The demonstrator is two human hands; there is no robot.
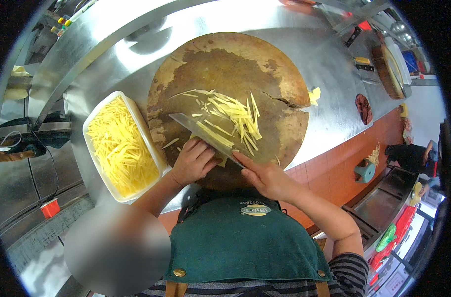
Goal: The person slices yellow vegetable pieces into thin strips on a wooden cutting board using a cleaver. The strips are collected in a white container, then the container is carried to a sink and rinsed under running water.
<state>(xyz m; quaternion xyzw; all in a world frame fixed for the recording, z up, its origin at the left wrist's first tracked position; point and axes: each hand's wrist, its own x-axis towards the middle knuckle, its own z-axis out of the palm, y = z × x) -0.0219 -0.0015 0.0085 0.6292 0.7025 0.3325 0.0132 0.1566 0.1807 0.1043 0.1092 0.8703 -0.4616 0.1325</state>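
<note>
My right hand grips a cleaver, its blade slanting up and left across a round wooden chopping block. Close against the blade's near side, my left hand presses down with curled fingers on pale yellow vegetable slices, mostly hidden beneath it. Cut yellow strips lie in a loose heap beyond the blade, and a few stray ones are scattered around. The block has a crack at its right edge. Left of it, a white plastic tub is filled with similar strips.
A steel worktop carries the block and tub. A yellow scrap lies by the block's right edge. Farther right are a dark red piece, knives and another wooden block. Another person is beyond a stool.
</note>
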